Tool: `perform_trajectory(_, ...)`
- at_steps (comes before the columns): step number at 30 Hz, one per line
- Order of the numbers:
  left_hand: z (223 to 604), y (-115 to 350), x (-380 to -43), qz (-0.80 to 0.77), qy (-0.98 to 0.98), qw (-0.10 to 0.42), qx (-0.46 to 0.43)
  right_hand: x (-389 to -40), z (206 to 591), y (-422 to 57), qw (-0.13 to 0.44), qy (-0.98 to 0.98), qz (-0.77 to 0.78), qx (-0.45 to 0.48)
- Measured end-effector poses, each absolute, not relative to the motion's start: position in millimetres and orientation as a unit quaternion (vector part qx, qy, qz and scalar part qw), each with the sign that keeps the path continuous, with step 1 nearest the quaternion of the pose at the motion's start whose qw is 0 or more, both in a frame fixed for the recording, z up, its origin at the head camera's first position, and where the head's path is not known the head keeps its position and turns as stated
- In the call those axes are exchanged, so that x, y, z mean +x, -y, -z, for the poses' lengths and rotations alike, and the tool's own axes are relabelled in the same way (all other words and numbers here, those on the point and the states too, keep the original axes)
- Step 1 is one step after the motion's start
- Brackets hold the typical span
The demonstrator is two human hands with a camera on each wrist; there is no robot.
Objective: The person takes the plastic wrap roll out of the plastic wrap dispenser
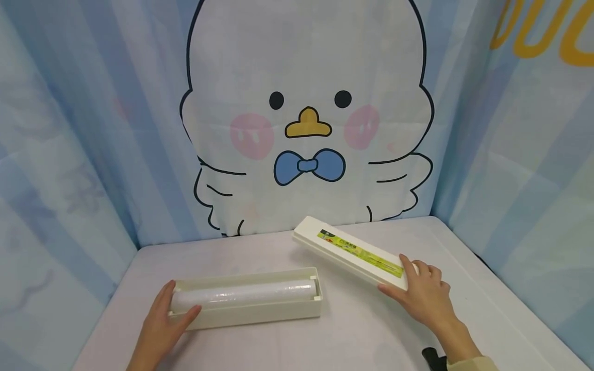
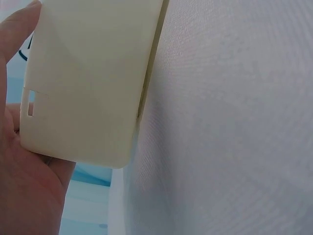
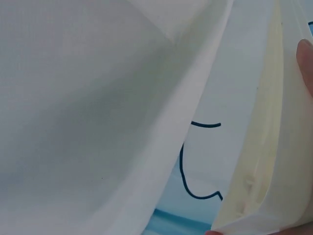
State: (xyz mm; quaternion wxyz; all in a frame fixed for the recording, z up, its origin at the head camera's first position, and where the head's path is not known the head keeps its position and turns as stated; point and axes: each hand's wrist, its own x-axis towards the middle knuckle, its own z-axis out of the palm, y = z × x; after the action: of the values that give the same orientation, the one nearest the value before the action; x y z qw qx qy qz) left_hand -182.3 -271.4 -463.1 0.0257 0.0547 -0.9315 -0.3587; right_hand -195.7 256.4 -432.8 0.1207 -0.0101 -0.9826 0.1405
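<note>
A long cream plastic box (image 1: pixel 260 313) lies on the table with its top side uncovered. Inside it is a clear, shiny roll of plastic wrap (image 1: pixel 246 292). My left hand (image 1: pixel 160 324) grips the box's left end, thumb at the front and fingers at the far side. The left wrist view shows that box end (image 2: pixel 93 83) close up. To the right, my right hand (image 1: pixel 427 299) holds the matching lid (image 1: pixel 341 256) by its near end, slanted and lifted above the table. A yellow-green label (image 1: pixel 362 253) runs along its top. The lid's hollow underside (image 3: pixel 259 147) appears in the right wrist view.
A white cloth covers the table (image 1: pixel 352 330). Behind it hangs a curtain (image 1: pixel 306 62) printed with a white duck, and blue striped curtains (image 1: pixel 524 170) flank both sides. Near my right wrist is a dark strap (image 1: pixel 433 358).
</note>
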Motion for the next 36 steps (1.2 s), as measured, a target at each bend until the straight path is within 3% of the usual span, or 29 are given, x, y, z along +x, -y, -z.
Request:
perform_trajectory(7,462.5,270.9,-181.0,0.359,0.932,0.038,0.047,-192.7,437.7,-265.0,0.121,0.984,-0.131,-0.020)
perform_trajectory(36,461.9,271.4,-182.8,0.357,0.932,0.011,0.063,-191.1,444.8,-286.5,0.058,0.986,-0.122,-0.097)
